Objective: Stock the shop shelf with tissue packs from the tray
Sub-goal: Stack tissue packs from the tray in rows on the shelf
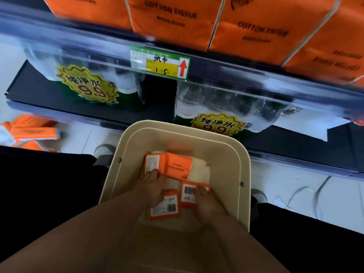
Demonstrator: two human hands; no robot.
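A cream tray (177,128) sits below me in front of the shelf with several small orange tissue packs in it. My left hand (151,187) reaches in and grips the far left pack (155,162), fingers over its near edge; that pack leans up on its side. My right hand (207,203) holds the right pack (188,191), fingers curled across its barcode face. Between the hands a third pack (165,208) lies flat. On the upper shelf (236,65) stand large orange packs (171,16) marked cotton tissue.
A green and yellow price tag (159,63) hangs on the upper shelf's edge. Wrapped water bottles (88,83) with yellow price stickers fill the lower shelf. More orange packs (29,132) lie on the white floor at left. My shoes flank the tray.
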